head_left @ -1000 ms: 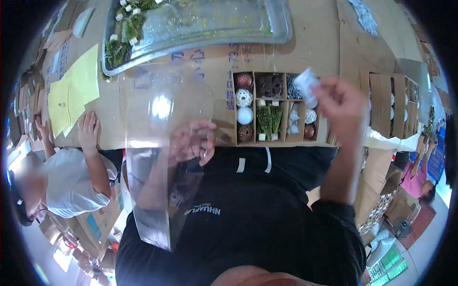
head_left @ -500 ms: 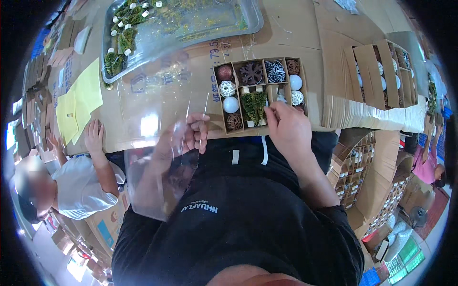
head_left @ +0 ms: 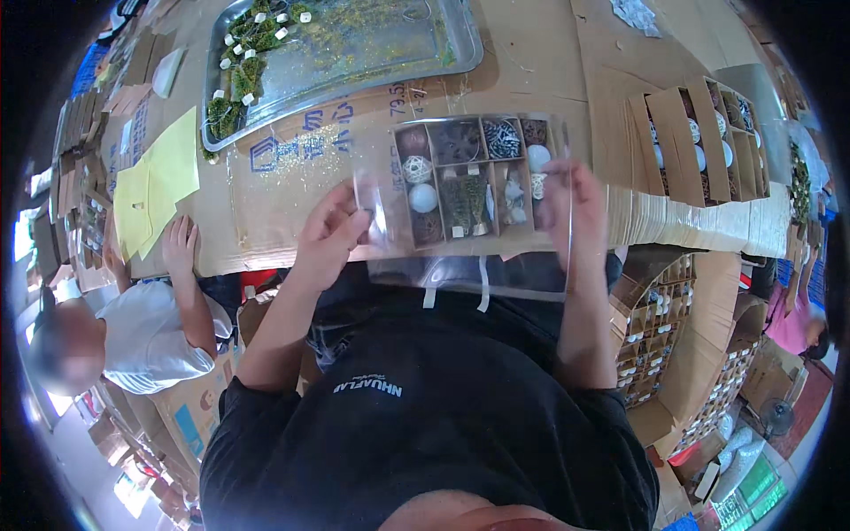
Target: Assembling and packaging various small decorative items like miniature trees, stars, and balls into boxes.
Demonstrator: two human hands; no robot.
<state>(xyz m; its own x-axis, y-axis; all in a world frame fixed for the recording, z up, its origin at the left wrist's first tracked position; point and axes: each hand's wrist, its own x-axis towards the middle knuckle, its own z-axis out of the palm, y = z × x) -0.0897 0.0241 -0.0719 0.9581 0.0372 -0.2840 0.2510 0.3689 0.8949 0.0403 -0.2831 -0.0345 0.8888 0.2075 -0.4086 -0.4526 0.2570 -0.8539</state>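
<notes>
Between my two hands a clear plastic cover [head_left: 469, 276] is held over a divided cardboard box [head_left: 454, 165]. My left hand [head_left: 335, 228] pinches the cover's left edge. On the opposite edge my right hand [head_left: 580, 208] grips it, partly seen through the plastic. Through the cover show the box's compartments, with white balls [head_left: 422, 198], a black-and-white striped ball [head_left: 502, 139], brown and white woven balls, a dark flower-shaped piece [head_left: 458, 142] and green bundles [head_left: 464, 199] with white blocks. Whether the cover touches the box, I cannot tell.
A metal tray [head_left: 345, 88] with glitter and green bundles lies at the far left. Yellow paper sheets [head_left: 159, 190] are near a co-worker's hand [head_left: 181, 245]. Filled divided boxes [head_left: 704, 142] stand at right on stacked cardboard [head_left: 691, 211]; a large carton [head_left: 655, 327] of more sits below.
The clear cover has moved right, from beside the box to over it. My right hand has left the box's compartments and taken the cover's right edge.
</notes>
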